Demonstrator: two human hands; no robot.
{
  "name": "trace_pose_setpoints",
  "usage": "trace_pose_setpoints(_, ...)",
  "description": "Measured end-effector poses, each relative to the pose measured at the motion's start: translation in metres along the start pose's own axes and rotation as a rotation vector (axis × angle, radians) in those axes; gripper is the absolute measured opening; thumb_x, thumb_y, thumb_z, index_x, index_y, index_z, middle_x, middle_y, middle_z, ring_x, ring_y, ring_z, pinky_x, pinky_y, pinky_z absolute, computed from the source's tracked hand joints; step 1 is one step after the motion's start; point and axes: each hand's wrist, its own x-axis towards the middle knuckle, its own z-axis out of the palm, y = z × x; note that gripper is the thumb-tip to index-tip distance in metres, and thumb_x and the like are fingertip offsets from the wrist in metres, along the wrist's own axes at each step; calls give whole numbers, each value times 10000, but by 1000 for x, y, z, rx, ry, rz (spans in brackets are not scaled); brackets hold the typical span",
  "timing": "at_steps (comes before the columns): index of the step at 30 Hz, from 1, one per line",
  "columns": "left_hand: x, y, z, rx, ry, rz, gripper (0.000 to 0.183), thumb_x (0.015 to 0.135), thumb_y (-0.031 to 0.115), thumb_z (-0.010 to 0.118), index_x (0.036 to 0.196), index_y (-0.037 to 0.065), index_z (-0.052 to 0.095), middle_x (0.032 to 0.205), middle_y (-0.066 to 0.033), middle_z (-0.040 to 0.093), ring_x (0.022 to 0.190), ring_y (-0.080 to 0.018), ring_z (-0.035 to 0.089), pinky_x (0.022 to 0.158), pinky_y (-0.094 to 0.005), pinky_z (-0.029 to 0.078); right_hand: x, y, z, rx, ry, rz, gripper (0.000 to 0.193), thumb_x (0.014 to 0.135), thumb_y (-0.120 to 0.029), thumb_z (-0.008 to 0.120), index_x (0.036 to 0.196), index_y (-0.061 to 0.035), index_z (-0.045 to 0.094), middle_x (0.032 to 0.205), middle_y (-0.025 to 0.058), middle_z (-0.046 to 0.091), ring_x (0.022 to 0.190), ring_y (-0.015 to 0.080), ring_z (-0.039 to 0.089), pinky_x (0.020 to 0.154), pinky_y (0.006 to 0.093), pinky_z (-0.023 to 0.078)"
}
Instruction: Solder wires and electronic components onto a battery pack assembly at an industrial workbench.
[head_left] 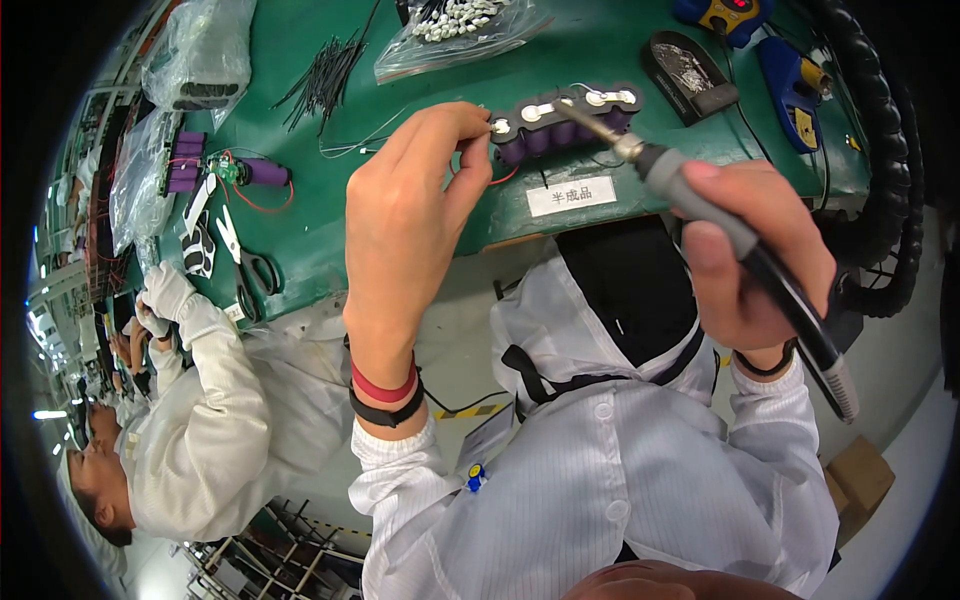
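My right hand (750,250) is wrapped round a soldering iron (715,205) with a grey and black grip. The iron's metal tip reaches the top of a purple battery pack (560,135), a row of several cells with pale metal tabs on top. Whether the tip touches a tab or hovers just above it, I cannot tell. At the pack's left end, my left hand (410,200) has thumb and forefinger bent into a pinch. What lies between those fingertips is hidden. A red wire (505,177) curves beside my left thumb toward the pack.
Behind the pack sit a black tip-cleaning tray (690,75), a blue iron stand (790,95) and a plastic bag (455,30) of white-ended wires. Black cable ties (335,70) and scissors (245,265) lie leftward. A black hose (890,150) edges the right. A co-worker (200,430) sits at left.
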Motion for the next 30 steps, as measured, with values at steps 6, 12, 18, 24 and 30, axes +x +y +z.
trace_pose_setpoints(6, 1, 0, 0, -32, -4, 4, 191, 814, -92, 712, 967, -7, 635, 929, -112, 720, 712, -262, 688, 603, -333, 542, 5, 4, 20, 2, -44, 24, 263, 915, -44, 729, 1145, 71, 677, 934, 169, 725, 769, 242, 674, 717, 319, 535)
trace_pose_setpoints(12, 1, 0, 0, -36, 9, -15, 187, 812, -90, 716, 960, -5, 640, 920, -107, 716, 697, -259, 682, 588, -333, 534, 7, 8, 25, -3, -24, 23, 257, 906, -44, 736, 1129, 74, 688, 905, 174, 724, 759, 250, 680, 703, 318, 536)
trace_pose_setpoints(18, 2, -2, 0, -27, 0, -1, 185, 815, -82, 718, 964, -2, 643, 918, -106, 714, 691, -263, 677, 588, -335, 535, 7, 7, 27, -7, -32, 25, 263, 900, -48, 741, 1128, 73, 688, 900, 172, 723, 756, 252, 678, 700, 322, 536)
trace_pose_setpoints(24, 2, -2, 0, -21, 1, -6, 183, 815, -77, 719, 964, -2, 643, 925, -107, 716, 700, -265, 680, 592, -337, 540, 8, 6, 29, -14, -22, 22, 264, 900, -59, 745, 1126, 67, 690, 893, 164, 722, 747, 247, 673, 689, 318, 530)
trace_pose_setpoints(30, 2, -3, 0, -16, -3, -1, 182, 815, -76, 719, 962, -3, 641, 932, -106, 718, 706, -269, 683, 597, -340, 543, 9, 5, 27, -29, -41, 33, 261, 905, -64, 742, 1128, 62, 690, 891, 160, 721, 747, 244, 673, 690, 317, 532)
